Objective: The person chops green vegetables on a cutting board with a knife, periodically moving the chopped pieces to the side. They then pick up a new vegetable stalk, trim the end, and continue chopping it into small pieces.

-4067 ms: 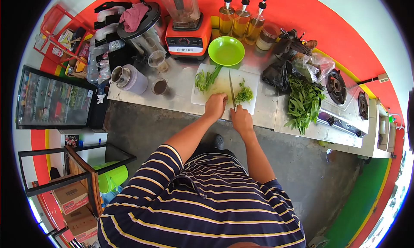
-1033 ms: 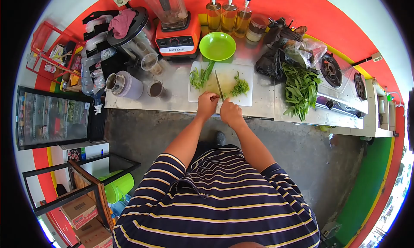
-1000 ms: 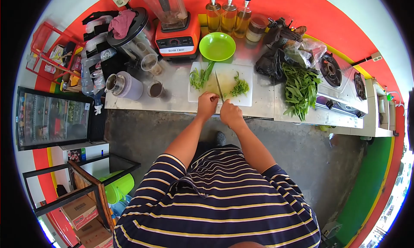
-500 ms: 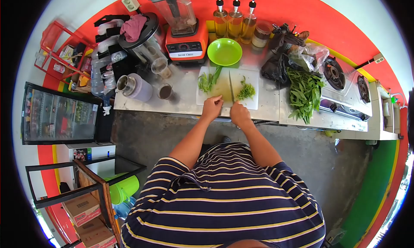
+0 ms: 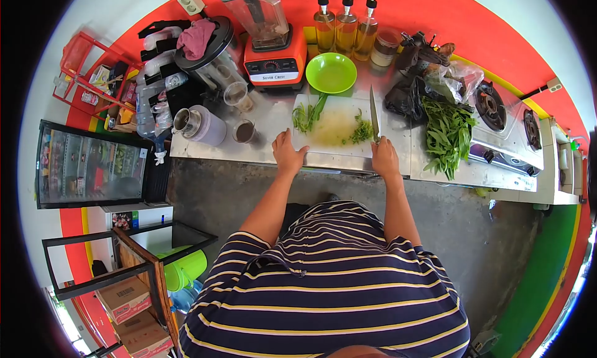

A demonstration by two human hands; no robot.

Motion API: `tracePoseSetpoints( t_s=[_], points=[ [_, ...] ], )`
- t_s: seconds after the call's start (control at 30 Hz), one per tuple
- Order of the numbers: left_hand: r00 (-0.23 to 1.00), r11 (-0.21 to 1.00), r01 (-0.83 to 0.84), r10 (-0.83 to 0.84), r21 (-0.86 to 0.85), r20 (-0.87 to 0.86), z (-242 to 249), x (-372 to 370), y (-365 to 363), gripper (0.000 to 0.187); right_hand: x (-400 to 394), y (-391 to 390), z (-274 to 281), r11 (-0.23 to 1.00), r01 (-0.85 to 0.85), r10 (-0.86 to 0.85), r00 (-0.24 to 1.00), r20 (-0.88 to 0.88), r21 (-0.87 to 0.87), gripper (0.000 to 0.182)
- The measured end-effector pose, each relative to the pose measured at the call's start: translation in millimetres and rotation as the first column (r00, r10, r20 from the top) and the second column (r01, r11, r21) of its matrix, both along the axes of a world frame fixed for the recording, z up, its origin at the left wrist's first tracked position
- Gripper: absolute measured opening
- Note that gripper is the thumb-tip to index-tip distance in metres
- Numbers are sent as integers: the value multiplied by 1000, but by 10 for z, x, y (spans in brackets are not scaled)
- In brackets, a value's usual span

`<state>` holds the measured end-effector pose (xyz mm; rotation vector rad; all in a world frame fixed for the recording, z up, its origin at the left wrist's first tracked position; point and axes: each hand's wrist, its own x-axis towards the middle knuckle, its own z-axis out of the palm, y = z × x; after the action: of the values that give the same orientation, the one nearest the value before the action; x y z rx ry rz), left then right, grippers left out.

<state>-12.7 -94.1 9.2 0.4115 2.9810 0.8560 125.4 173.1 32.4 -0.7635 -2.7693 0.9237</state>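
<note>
My right hand [image 5: 385, 158] is closed round the handle of a knife [image 5: 374, 112], its blade pointing away from me along the right edge of the white cutting board [image 5: 336, 148]. At the board's near left corner is my left hand [image 5: 288, 154], thumb spread from the fingers and nothing held. Chopped greens [image 5: 361, 131] lie in a small heap on the board's right side, close to the blade. Longer green stalks [image 5: 306, 116] rest on its left side. Just behind the board stands a green bowl [image 5: 331, 73].
A cup of dark liquid [image 5: 244, 131] and a flask [image 5: 202, 125] stand left on the steel counter. Behind are a blender [image 5: 272, 62] and pump bottles [image 5: 346, 29]. Right of the board lie a black plastic bag [image 5: 404, 101], leafy greens [image 5: 449, 137] and a stove [image 5: 507, 131].
My hands have moved apart: the left went to the board's left corner, the right carried the knife from mid-board to the right edge. The view has shifted slightly.
</note>
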Motion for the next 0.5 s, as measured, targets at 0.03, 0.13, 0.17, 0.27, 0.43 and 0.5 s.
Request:
tracePoseSetpoints(
  t_s=[0.03,0.13,0.17,0.27,0.43,0.5],
  points=[
    [1000,1000,0,0,4,1,33,0,11,86,36,-5,-49,998,11,-8,999,-33,64,30],
    [991,998,13,-20,56,131,114,-17,5,85,86,-76,-138,989,26,-14,997,-80,146,30],
    [988,999,13,-21,51,156,130,-22,5,85,94,-105,-163,987,31,-17,996,-91,160,31],
    [977,1000,9,-14,25,211,128,-62,-36,88,135,-140,-118,997,45,-45,999,-3,55,32],
    [944,998,31,-11,-54,330,195,-172,-57,94,223,-100,-100,999,24,-26,999,40,46,33],
    [935,998,24,-1,-59,356,170,-203,-50,95,208,-97,66,998,54,-55,998,39,39,33]
  ],
)
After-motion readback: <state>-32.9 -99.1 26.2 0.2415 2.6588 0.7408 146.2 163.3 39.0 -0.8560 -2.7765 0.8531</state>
